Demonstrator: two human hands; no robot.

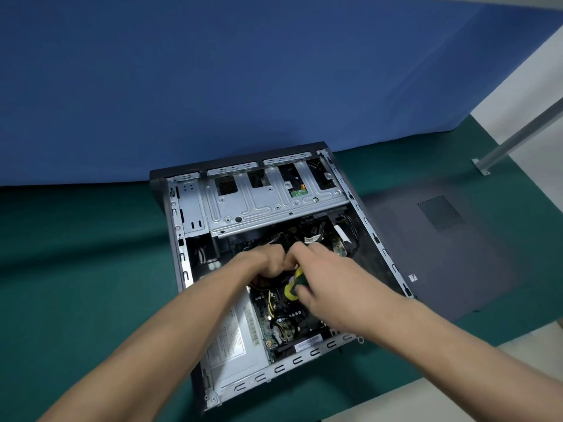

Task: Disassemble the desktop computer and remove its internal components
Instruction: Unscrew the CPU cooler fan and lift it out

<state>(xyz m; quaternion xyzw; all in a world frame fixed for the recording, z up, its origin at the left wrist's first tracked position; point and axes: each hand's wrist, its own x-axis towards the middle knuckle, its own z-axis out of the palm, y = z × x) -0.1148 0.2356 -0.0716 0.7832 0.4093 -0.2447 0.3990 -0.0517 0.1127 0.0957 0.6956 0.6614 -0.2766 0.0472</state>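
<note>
An open desktop computer case (380, 236) lies on its side on the green table. A silver drive cage (274, 199) fills its far half. The silver power supply (234, 345) sits at the near left, with the motherboard (286, 318) beside it. Both hands meet over the middle of the case. My right hand (323, 269) grips a screwdriver with a yellow and green handle (294, 286), its tip hidden under the fingers. My left hand (265, 264) is curled, knuckles up, against the right hand over dark cables; what it holds is hidden.
The removed dark side panel (441, 248) with a mesh vent lies flat on the table right of the case. A blue cloth backdrop (213, 86) hangs behind. A metal leg (511, 138) with a floor bracket stands at the far right. A pale board (441, 397) lies near right.
</note>
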